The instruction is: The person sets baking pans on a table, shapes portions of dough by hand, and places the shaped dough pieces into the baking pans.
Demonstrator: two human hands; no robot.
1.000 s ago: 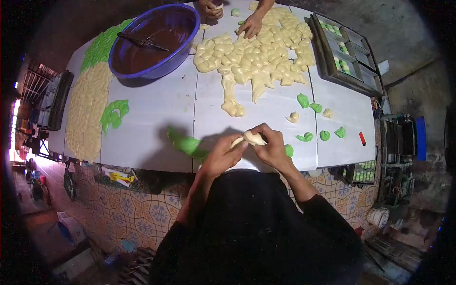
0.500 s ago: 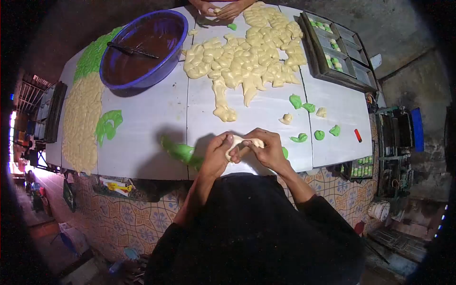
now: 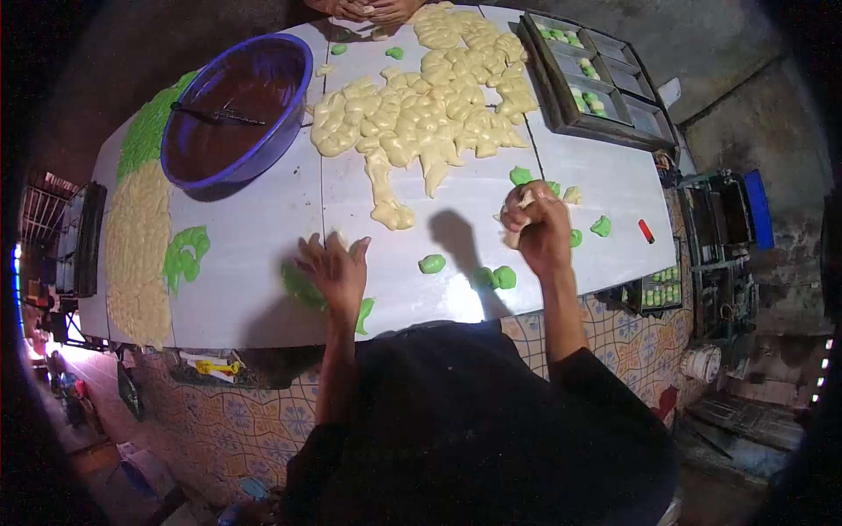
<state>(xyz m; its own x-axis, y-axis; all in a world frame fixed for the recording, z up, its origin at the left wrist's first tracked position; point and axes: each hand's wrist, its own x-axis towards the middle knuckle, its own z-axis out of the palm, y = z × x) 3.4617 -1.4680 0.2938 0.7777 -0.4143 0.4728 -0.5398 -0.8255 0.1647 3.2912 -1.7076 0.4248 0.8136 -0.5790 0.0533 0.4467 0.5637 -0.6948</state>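
My right hand (image 3: 539, 230) is raised over the white table (image 3: 254, 245) with its fingers closed on a cream dough piece (image 3: 519, 210). My left hand (image 3: 333, 272) lies flat, fingers spread, on a green dough strip (image 3: 303, 287) near the front edge. A small green dough ball (image 3: 431, 263) sits between my hands, and another green lump (image 3: 500, 278) lies below my right hand. A big heap of cream dough pieces (image 3: 421, 105) covers the far middle.
A blue basin (image 3: 232, 105) of brown filling with utensils stands far left. Metal trays (image 3: 596, 79) hold shaped pieces at far right. Cream and green dough lines the left edge (image 3: 136, 237). Another person's hands (image 3: 364, 10) work at the far end. A red object (image 3: 645, 231) lies right.
My hands, held together on the cream dough at the table's front, have separated. The right one rose to the right with the dough; the left one dropped flat onto the green strip.
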